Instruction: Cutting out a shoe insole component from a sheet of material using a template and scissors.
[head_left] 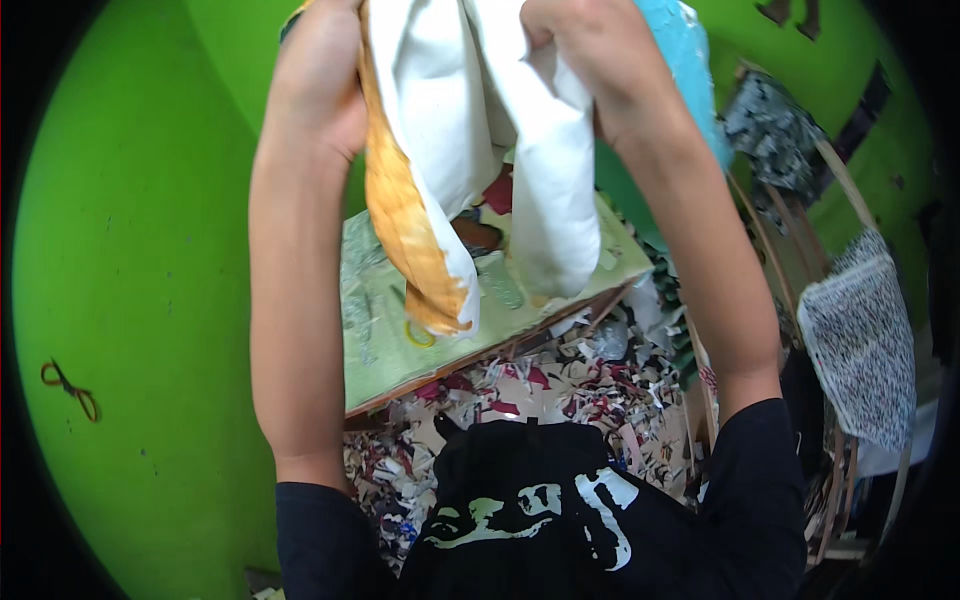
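A bright green wall (140, 260) fills the left side of the scene and continues behind the right side. Below, a thick litter of fabric scraps (510, 400) in white, dark red and grey spreads over the floor. A pale green tabletop (400, 370) stands in the middle, its brown near edge slanting up toward the right.

Above the tabletop, well clear of it, hangs the white and gold material (560, 200). It lies directly between the two hands, touching both, and its two loose ends drop nearer to the person than the hands: the gold-faced end on the left, the plain white end on the right. A light blue sheet (690, 60) rises just beyond the right forearm, and a mottled grey cloth (860, 340) drapes over a wooden frame at the far right.

The right hand (590, 60) is bent closed around the white side. The left hand (315, 80) grips the gold-edged side, though its fingertips pass out of sight at the top. Smaller still, orange-handled scissors (70, 390) hang on the left wall, and a yellow ring (418, 333) lies on the tabletop below the gold end.
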